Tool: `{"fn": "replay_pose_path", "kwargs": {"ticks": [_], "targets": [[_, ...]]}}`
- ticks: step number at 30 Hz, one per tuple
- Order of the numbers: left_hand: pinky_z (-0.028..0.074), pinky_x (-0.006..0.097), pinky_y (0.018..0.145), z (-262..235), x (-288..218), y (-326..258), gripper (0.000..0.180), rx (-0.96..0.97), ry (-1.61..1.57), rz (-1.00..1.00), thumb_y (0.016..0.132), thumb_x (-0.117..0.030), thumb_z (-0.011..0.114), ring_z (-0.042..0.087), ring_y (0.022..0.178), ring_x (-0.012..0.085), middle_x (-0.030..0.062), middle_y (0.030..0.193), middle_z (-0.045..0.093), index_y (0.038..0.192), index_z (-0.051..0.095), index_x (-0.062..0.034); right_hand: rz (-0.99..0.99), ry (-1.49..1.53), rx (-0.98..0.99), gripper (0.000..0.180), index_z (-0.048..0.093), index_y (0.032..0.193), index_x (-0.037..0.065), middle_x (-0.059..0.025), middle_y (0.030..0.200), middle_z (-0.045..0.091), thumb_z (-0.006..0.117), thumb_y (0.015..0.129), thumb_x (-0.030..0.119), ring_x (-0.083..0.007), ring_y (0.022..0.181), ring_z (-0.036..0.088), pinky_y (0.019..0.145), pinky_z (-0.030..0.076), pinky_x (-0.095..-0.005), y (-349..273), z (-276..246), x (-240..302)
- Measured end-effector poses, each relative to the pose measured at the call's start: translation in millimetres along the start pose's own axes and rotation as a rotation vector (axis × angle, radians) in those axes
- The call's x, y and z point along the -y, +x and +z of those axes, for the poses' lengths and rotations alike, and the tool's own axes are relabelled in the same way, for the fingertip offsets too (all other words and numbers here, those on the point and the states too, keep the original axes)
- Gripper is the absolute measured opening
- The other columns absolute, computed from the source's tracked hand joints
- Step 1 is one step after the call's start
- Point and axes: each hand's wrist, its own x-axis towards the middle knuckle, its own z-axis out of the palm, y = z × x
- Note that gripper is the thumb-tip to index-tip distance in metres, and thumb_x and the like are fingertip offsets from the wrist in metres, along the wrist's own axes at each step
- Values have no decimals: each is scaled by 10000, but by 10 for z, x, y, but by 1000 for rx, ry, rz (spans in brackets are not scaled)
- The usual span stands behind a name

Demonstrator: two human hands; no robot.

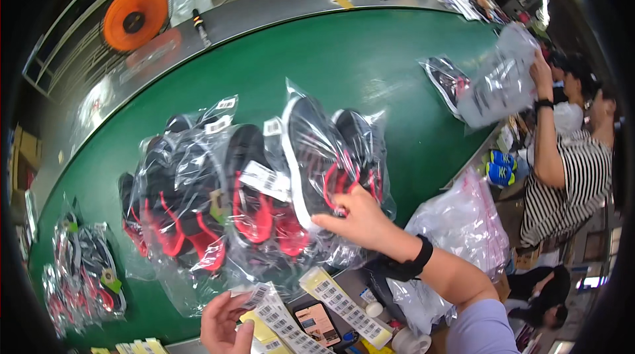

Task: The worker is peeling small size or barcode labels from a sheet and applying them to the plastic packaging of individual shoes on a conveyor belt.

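Right hand (357,218) reaching in from the lower right, a black band on its wrist, fingers pinched loosely on the lower rim of a clear bag holding dark shoes with red laces (331,162); thumb under, fingertips on the plastic. Bag tilted up on its edge, leaning against the neighbouring bags at the middle of the green surface (370,56), close to the near edge. Just left of it, touching, a second bagged pair with red lining (261,208) carrying a white barcode tag, and beyond that a third bagged pair in black and red (175,202), all three overlapping in a row.

Left hand (225,324) low at the near edge, fingers curled around a strip of white barcode labels (278,317), thumb laid over it. Beside that strip, a second label strip on yellow backing (344,304), a phone with a lit screen (317,322) between the two, and a roll of white tape (410,341) near the lower right.

Further out, another bagged pair (86,274) lying flat at the near left corner, well apart from the row. At the right edge, a heap of empty clear bags (463,228). Across the far right edge, another person in a striped shirt (569,182) lifting a bagged shoe (496,83) off the surface with a raised arm. At the far left corner, an orange reel (135,16) on the grey rim.
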Motion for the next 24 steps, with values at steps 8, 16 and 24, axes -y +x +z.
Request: {"fn": "replay_pose_path", "kwargs": {"ticks": [8, 16, 24], "targets": [[544, 402, 941, 246, -184, 148, 542, 86, 27, -21, 880, 54, 566, 625, 1111, 257, 208, 1256, 590, 1397, 402, 33, 124, -475, -123, 633, 655, 955, -40, -254, 894, 654, 684, 813, 576, -403, 798, 690, 700, 566, -480, -14, -262, -143], [559, 371, 889, 515, -340, 519, 448, 261, -285, -93, 985, -96, 526, 649, 995, 194, 212, 1229, 619, 1395, 421, 52, -245, -446, -334, 325, 628, 953, 11, -162, 984, 690, 714, 868, 313, -340, 916, 662, 763, 541, -428, -394, -515, 172], [540, 341, 896, 861, -388, 783, 463, 399, -291, -17, 1040, -252, 474, 621, 1047, 181, 191, 1220, 629, 1400, 417, 34, -100, 863, 48, 144, 718, 992, -20, -85, 1203, 564, 693, 851, -30, -131, 1018, 588, 858, 491, -264, -447, -689, 450]]}}
